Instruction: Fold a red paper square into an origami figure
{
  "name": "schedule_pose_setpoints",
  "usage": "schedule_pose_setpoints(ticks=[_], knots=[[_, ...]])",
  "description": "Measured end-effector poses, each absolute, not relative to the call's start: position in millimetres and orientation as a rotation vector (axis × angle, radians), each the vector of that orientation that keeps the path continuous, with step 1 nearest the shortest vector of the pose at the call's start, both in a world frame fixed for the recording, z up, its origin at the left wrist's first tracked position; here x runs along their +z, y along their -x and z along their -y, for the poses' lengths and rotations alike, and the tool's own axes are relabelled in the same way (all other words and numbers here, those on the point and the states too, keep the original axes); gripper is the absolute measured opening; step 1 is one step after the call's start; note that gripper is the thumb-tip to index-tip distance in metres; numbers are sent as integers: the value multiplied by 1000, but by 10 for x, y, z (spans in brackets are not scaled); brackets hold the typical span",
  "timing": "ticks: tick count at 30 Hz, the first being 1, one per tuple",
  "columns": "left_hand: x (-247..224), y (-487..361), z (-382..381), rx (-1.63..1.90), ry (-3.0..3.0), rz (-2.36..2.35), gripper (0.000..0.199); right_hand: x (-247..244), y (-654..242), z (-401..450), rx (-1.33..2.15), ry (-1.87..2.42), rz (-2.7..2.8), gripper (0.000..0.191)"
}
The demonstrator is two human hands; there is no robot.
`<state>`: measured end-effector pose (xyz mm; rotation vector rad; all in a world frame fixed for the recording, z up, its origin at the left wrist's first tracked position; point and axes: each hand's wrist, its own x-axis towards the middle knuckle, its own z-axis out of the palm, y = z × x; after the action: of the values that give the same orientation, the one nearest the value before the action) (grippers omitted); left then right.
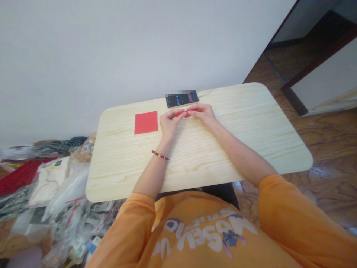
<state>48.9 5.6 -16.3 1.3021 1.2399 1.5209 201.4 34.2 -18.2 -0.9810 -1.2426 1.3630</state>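
Observation:
Between my two hands is a small piece of folded red paper [187,113], mostly covered by the fingers. My left hand [170,121] pinches its left part with thumb and fingertips. On the other side, my right hand [205,114] is closed on the right part, and the fingertips of both hands nearly meet. The paper's exact folded shape cannot be made out. Left of my left hand, a square red sheet of paper [146,122] lies flat on the pale wooden table [200,160].
A phone [182,99] with a lit screen lies behind my hands, a white cable [205,93] running from its right end. The wall [125,48] rises behind the table. Clothes and plastic bags [67,193] are heaped on the left; wooden floor [329,149] shows at right.

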Motion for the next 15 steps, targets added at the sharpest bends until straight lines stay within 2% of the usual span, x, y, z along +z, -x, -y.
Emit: schedule_pose_setpoints(ticks=[15], knots=[[-161,-394,-84,1548,-1446,-1267,15,-151,-2061,-363,1220,1000,1318,24]])
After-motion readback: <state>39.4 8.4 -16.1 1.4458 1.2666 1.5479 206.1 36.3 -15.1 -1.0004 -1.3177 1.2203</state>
